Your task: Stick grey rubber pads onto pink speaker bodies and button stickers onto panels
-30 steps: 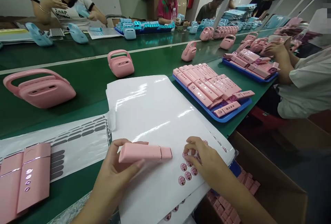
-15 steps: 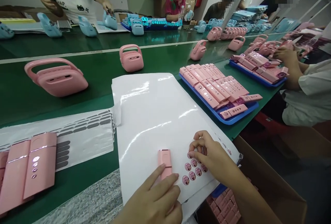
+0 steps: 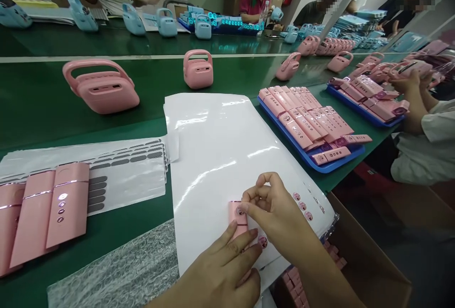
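Observation:
A small pink plastic panel [image 3: 237, 210] with a shiny cross line lies on a white sticker sheet [image 3: 209, 147]. My left hand [image 3: 231, 263] holds its lower part down, with fingertips at both sides. My right hand [image 3: 275, 213] is closed in a pinch at the panel's upper end. Between its thumb and index finger is a round sticker [image 3: 241, 210] with a picture, over the panel's top part; whether it lies fully flat I cannot tell. More round stickers [image 3: 302, 205] show on the sheet beside my right hand, some of them covered by it.
A blue tray [image 3: 313, 166] of pink panels stands at the right. Larger pink panels [image 3: 69, 203] rest on grey-oval sticker sheets [image 3: 142, 175] at left. Pink handled cases [image 3: 106, 90] stand on the green belt. Bubble wrap [image 3: 121, 260] lies in front. Co-workers sit opposite and at right.
My right hand has moved left from the sticker rows to the panel, carrying a round sticker. My left hand stays on the panel. The view has shifted slightly.

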Available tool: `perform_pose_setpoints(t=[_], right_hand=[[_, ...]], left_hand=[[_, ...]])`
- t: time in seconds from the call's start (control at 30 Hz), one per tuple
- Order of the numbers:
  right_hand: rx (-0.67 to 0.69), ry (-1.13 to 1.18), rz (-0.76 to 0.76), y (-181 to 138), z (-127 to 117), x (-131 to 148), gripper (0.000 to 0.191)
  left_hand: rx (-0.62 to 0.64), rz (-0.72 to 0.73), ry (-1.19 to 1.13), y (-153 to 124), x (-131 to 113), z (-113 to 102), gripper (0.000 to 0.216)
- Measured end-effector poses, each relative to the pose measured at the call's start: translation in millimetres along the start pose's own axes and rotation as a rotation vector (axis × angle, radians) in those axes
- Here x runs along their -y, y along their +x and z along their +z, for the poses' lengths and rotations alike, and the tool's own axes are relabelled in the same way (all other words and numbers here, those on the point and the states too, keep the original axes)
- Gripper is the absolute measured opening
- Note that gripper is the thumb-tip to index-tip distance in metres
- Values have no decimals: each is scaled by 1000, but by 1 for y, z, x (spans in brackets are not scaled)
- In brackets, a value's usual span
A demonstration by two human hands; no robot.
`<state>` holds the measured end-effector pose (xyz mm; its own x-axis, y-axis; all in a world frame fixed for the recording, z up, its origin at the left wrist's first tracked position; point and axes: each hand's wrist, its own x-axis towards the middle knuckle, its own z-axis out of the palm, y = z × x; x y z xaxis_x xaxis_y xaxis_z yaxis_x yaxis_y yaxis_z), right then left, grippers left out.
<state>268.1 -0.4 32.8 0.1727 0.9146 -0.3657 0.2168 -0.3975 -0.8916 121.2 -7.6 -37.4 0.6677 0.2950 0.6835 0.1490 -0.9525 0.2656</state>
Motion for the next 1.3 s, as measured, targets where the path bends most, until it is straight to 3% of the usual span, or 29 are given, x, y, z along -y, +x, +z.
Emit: perform_pose_setpoints(t=[0.43,0.97,1.03,1.1,1.23,1.3], right_hand=[[-19,-208,-19,2,1,-3,26],[-126,-306,-86,2,2,-12,17],[-206,-399,-137,-7,0,-15,11],[-261,-520,-223,-21,2,-23,14],[-137,-794,-517,-42,23,-47,45],[-103,-910,-616,-37,33,-54,51]], left_hand=[[-69,-20,17,-1,0,11,10],[3,5,-32,-1,2,7,10],[16,10,-7,2,8,-8,17],[17,-83,113,4,18,-34,22],[68,-501,461,-8,51,-103,32],[244,-689,691,-24,66,-127,46]])
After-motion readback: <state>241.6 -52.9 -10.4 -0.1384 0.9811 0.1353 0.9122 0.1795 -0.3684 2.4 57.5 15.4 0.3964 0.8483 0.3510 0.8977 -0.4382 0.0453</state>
